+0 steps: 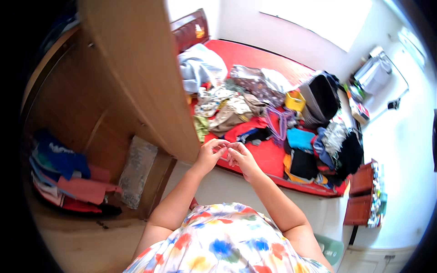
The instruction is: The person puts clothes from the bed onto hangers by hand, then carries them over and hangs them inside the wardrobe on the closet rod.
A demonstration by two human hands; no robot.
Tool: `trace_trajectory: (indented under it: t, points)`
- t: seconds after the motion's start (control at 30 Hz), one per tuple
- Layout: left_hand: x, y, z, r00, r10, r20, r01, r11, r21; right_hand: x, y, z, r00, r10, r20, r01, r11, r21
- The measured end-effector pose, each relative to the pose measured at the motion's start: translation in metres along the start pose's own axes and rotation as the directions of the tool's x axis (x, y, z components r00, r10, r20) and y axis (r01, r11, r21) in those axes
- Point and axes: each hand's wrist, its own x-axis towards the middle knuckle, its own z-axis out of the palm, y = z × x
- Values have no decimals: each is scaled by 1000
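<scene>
My left hand (210,157) and my right hand (242,160) meet at the fingertips in front of me, over the near edge of the bed. Both are closed with the fingers curled in a pinch. Whatever they may hold between the tips is too small to make out. Just beyond them on the red bed cover (266,157) lie a black garment (258,135) and several purple hangers (278,123). Heaped clothes (230,111) spread farther back. To the right are a folded blue cloth (300,139) and a folded black garment (304,164).
An open wooden wardrobe (132,68) stands close on my left, with stacked clothes (75,175) and a flat patterned package (139,170) inside. A dark basket (321,98) and a yellow container (295,101) sit on the bed. A reddish-brown cabinet (360,195) stands right; a green tub (331,249) is near me.
</scene>
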Motion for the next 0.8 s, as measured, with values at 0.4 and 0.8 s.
trace_trajectory:
  t: [0.4, 0.8]
  points:
    - [91, -42, 172, 921, 22, 388, -69, 992, 107, -56, 2, -185, 892, 31, -452, 22, 993, 112]
    - [256, -125, 189, 829, -250, 500, 174, 965, 194, 67, 23, -305, 722, 195, -664, -59, 973, 222]
